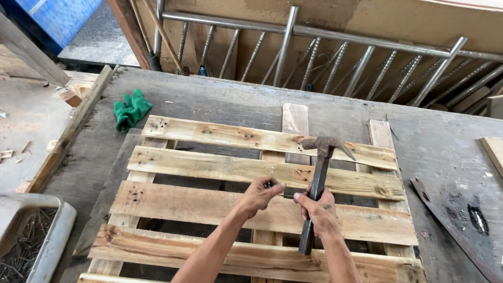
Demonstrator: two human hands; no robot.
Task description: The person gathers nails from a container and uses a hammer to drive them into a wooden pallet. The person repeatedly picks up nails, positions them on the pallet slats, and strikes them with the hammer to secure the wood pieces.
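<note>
We have a claw hammer in our right hand, fingers wrapped tight round the dark handle about midway down, so the rusty head stands raised above the slats with its claw pointing right, and a stub of handle pokes out below the fist. Our left hand sits just beside it, fingertips pinched narrow on something small and dark, probably a nail, though it is too small to be sure; the hand is held over the middle of the pallet, where a slat crosses the central runner, which looks like the reason both hands meet there. The hammer's head is brown with rust and its handle is worn and nearly black. The pallet lies flat on a grey, weathered workbench, its pale rough slats running left to right with gaps between and old nail holes at the ends. A crumpled green glove lies on the bench at the far left, a grey tub of loose nails sits at the near left, and a metal railing leans along the far side.
</note>
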